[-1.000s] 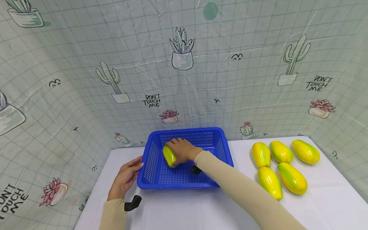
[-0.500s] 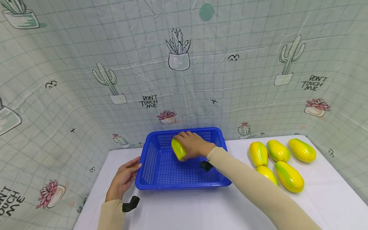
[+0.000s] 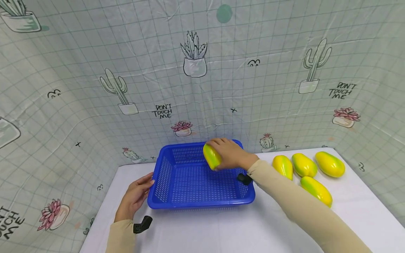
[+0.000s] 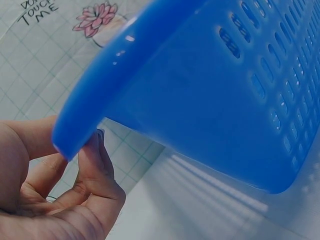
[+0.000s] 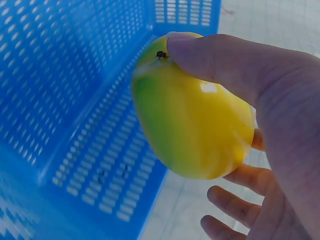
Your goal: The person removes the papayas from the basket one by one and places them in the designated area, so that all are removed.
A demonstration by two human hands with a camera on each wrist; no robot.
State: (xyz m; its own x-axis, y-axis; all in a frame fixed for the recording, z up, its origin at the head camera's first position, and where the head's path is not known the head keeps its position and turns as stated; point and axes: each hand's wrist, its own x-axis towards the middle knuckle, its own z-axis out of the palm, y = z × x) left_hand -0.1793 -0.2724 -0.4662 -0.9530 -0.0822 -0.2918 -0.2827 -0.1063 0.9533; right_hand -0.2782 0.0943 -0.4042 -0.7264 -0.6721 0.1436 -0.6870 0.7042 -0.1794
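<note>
My right hand (image 3: 229,154) grips a yellow-green papaya (image 3: 211,156) and holds it above the far right corner of the blue perforated basket (image 3: 177,203). In the right wrist view the papaya (image 5: 192,120) fills my palm, thumb over its stem end, with the basket wall (image 5: 60,65) behind it. My left hand (image 3: 136,195) rests on the table with its fingertips against the basket's left rim. The left wrist view shows my fingers (image 4: 97,160) touching the underside of the rim (image 4: 110,85). The basket has nothing inside it.
Several more yellow-green papayas (image 3: 305,165) lie on the white table (image 3: 221,232) to the right of the basket. A cactus-print sheet (image 3: 196,70) forms the backdrop on the back and both sides.
My right hand has lifted the papaya from the basket's middle left and carried it up and right to the far right corner. The left hand has stayed at the rim.
</note>
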